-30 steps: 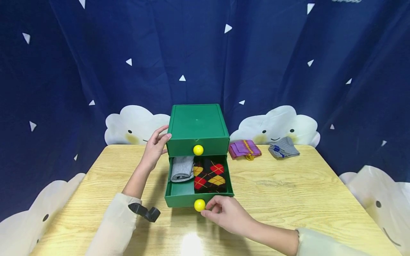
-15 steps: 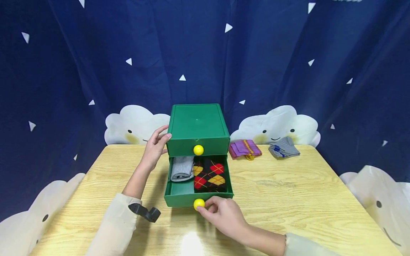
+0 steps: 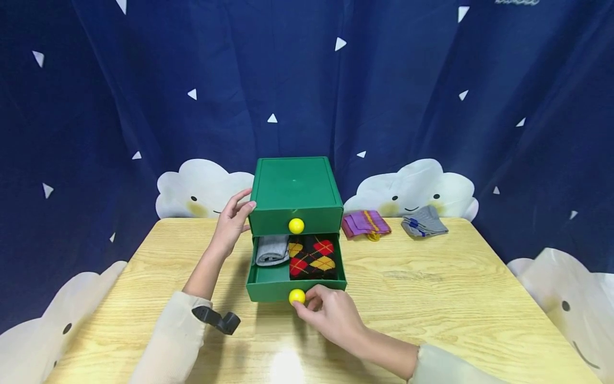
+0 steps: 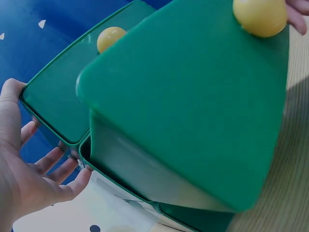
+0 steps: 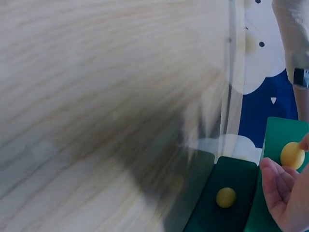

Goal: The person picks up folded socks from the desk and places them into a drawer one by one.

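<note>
Two hands at a green drawer box on the wooden surface. Right hand: grip pinching the lower yellow knob; right wrist view crops this hand at the frame edge. Lower drawer stands out from the box: rolled grey cloth on the left, argyle cloth beside it, rear ends hidden beneath the upper drawer. Left hand: grip unclenched, thumb at the box's front corner, fingers against its side, some tips obscured. From the left wrist, the lower drawer's front blocks its contents. Folded purple cloth and blue-marked grey cloth right of the box; exact kind unclear.
</note>
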The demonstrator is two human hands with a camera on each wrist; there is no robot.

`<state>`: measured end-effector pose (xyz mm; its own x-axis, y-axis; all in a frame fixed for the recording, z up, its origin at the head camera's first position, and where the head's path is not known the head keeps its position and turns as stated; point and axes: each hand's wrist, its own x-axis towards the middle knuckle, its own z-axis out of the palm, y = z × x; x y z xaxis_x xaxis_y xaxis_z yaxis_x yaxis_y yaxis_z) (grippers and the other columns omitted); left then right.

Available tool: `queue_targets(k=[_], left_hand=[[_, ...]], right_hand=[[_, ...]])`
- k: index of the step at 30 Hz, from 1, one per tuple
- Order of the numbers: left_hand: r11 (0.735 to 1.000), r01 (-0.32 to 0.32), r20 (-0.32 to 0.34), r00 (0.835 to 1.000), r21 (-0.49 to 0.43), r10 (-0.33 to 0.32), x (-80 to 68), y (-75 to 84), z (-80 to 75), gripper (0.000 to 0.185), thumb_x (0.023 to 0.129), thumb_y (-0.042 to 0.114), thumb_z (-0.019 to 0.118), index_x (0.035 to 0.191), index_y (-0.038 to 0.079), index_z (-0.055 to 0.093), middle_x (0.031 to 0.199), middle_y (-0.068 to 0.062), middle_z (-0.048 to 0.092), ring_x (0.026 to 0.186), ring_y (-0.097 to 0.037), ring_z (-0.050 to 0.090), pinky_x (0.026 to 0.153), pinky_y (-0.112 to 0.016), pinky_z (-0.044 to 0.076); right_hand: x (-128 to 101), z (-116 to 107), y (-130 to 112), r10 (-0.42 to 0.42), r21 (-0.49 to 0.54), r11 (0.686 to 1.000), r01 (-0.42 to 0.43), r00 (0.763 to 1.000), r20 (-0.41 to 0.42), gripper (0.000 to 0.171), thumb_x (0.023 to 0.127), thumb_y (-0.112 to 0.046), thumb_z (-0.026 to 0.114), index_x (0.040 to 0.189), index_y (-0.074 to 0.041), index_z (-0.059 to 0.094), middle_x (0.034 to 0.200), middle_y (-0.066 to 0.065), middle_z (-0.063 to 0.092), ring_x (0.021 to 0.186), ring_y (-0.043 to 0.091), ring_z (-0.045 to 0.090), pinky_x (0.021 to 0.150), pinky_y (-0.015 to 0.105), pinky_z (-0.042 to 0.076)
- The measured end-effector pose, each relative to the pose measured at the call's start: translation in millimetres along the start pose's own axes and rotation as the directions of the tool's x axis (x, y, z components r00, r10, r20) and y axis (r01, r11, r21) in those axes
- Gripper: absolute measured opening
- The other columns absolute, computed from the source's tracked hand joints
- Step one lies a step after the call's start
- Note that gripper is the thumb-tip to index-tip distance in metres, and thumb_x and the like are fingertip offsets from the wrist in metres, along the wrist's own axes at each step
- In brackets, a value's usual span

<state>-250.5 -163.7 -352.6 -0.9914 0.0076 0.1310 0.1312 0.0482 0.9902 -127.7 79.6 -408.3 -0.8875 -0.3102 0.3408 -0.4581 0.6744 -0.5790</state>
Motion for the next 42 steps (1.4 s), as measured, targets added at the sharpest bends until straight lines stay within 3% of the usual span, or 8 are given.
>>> queue_targets(k=[19,27,42], left_hand=[[1.0,0.007,0.01,1.0,0.013,-0.007,-0.8,0.3,-0.5,0.055,0.095,0.034,0.049,0.146,0.021,0.032,0.145,-0.017,0.036,0.133,-0.031,0.036,0.103,-0.058,0.035],[1.0,0.008,0.01,1.0,0.007,-0.008,-0.1,-0.1,-0.9,0.055,0.095,0.035,0.049,0.146,0.022,0.032,0.145,-0.017,0.036,0.133,-0.031,0.035,0.103,-0.058,0.035],[1.0,-0.003,0.002,1.0,-0.02,0.003,1.4,-0.8,-1.0,0.054,0.095,0.032,0.05,0.145,0.02,0.034,0.142,-0.017,0.038,0.131,-0.029,0.037,0.102,-0.057,0.037]], right_hand=[[37,8,18,0.013,0.053,0.999,-0.011,0.999,-0.037,0.022,0.082,-0.032,0.069,0.082,-0.011,0.065,0.066,-0.005,0.066,0.05,-0.003,0.049,0.046,0.015,0.039],[51,10,23,0.052,0.102,0.994,-0.048,0.998,-0.034,0.022,0.082,-0.031,0.07,0.084,-0.009,0.066,0.068,-0.004,0.066,0.054,0.001,0.05,0.05,0.016,0.042],[72,21,31,0.093,0.176,0.982,-0.073,0.99,-0.109,0.024,0.081,-0.03,0.071,0.084,-0.007,0.066,0.071,0.002,0.068,0.059,0.005,0.057,0.054,0.017,0.047]])
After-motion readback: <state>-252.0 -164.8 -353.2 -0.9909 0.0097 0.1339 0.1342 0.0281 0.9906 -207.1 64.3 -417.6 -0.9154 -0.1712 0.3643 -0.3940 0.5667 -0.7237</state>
